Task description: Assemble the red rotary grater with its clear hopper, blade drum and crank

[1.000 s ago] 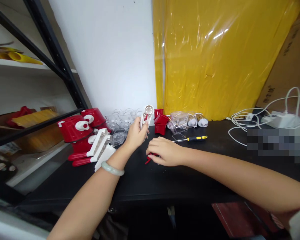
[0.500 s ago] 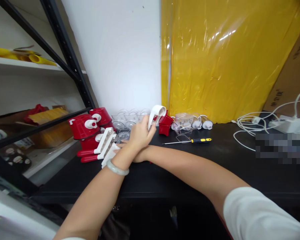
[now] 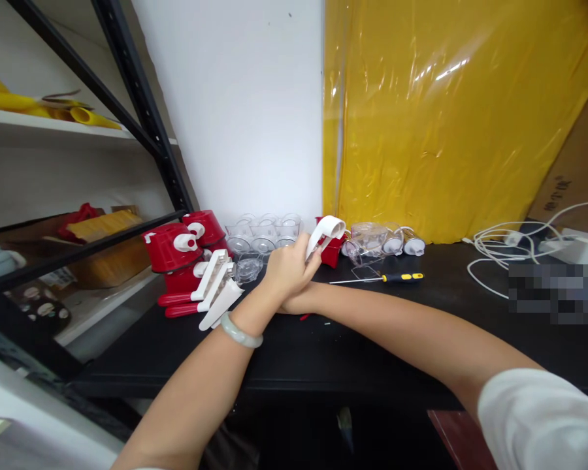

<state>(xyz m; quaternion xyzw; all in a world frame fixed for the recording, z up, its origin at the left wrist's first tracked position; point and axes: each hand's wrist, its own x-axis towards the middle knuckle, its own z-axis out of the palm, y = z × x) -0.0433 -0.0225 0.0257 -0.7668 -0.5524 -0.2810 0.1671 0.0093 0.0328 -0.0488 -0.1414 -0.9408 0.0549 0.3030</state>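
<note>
My left hand (image 3: 287, 269) is closed round a white plastic handle piece (image 3: 325, 232) with a round open end, held tilted above the black table (image 3: 372, 339). My right forearm crosses under my left wrist, so my right hand (image 3: 298, 304) is almost wholly hidden and its fingers do not show. A small red piece (image 3: 304, 317) peeks out on the table just below that hidden hand. To the left lie white and red handle parts (image 3: 215, 292) and red housings (image 3: 170, 247).
Clear plastic cups (image 3: 262, 236) stand against the white wall. Red blocks (image 3: 331, 253), clear parts with metal drums (image 3: 385, 240) and a yellow-handled screwdriver (image 3: 396, 277) lie further right. White cables (image 3: 504, 258) sit at far right. A black metal shelf (image 3: 78, 241) stands at the left.
My right hand slid left from the red piece on the table and went under my left wrist. My left hand tilted the white handle piece over to the right.
</note>
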